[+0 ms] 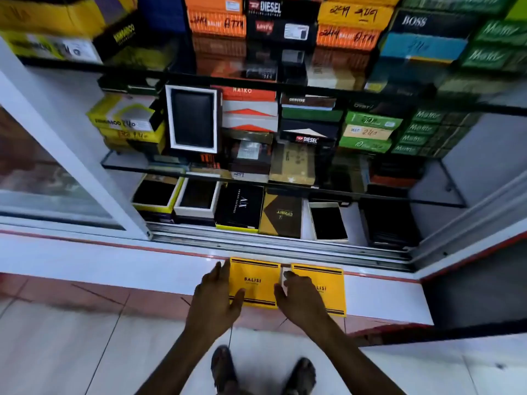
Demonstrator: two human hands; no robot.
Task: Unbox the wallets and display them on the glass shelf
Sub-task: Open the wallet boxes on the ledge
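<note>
Two yellow BALISI wallet boxes lie side by side on the white ledge (pixel 382 295) in front of the open showcase. My left hand (pixel 215 297) rests on the left edge of the left box (pixel 258 280), thumb on its lid and fingers apart. On the right box (pixel 328 286) lies my right hand (pixel 298 297), its fingertips at the gap between the boxes, where a small white piece (pixel 285 276) shows. Both boxes are closed. The lower glass shelf (pixel 119 162) carries an open white box with a black wallet (pixel 194 119) standing upright.
Stacked wallet boxes fill the upper glass shelves: Diesel, Boss, Levi's, orange, green and yellow ones. The showcase floor holds open boxes with dark wallets (pixel 196 198) and a white one (pixel 328 222). The sliding glass door (pixel 57 155) stands at left, its metal track (pixel 285 246) along the ledge.
</note>
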